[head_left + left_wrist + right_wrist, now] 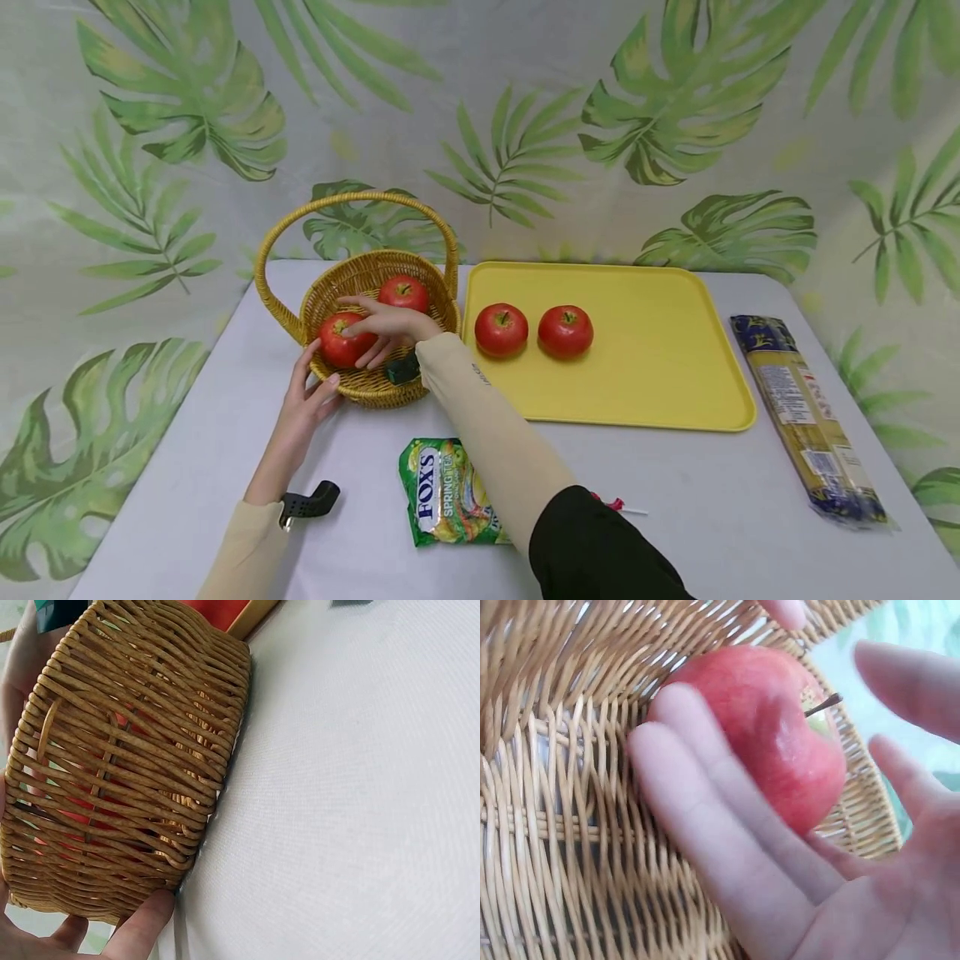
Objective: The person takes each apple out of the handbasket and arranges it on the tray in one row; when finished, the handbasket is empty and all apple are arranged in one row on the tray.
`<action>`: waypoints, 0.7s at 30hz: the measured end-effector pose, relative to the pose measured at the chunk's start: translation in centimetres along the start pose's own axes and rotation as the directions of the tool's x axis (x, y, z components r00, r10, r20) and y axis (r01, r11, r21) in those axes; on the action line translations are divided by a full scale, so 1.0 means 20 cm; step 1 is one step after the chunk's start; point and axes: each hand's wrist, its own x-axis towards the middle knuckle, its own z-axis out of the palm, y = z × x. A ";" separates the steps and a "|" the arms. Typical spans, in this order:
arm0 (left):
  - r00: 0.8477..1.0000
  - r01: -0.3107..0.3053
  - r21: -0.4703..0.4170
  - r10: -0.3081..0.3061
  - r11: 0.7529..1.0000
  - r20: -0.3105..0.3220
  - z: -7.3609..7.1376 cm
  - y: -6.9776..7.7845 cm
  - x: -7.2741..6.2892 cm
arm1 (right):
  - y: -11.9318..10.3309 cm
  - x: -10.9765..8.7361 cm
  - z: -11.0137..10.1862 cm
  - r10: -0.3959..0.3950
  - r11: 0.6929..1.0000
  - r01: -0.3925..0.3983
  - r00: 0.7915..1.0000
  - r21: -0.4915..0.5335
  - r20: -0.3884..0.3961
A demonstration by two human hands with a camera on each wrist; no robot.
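The apple (336,347) lies inside the basket (371,398), toward its left wall; my right hand (396,322) has fingers spread wide about it, not gripping. My left hand (303,407) rests against the basket's near-left side, its grip unclear to me. I'd brace there and move the right fingers gently, clear of the second apple (407,292) at the basket's back.

- Bright, diffuse light is washing over a white, cloth-covered table (690,500) in the head view, leaving only faint shadows.
- Small highlights are glinting on the tops of two round, glossy red apples (566,333).
- A narrow shadow is hugging the base of a woven brown wicker basket (127,765), left wrist view.
- Blur is softening the person's right hand (840,915), right wrist view, while pale, green-tinged backdrop fabric (915,630) is washing out.
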 end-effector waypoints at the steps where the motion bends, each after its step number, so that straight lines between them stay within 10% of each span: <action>1: 1.000 -0.003 0.001 0.003 1.000 -0.002 0.00 0.00 0.00 | 0.00 0.01 0.01 0.014 1.000 -0.014 1.000 0.015 0.002; 21: 1.000 -0.012 -0.009 0.012 1.000 -0.002 0.00 0.00 0.00 | 0.02 0.01 0.02 0.044 0.999 -0.042 0.996 0.024 -0.077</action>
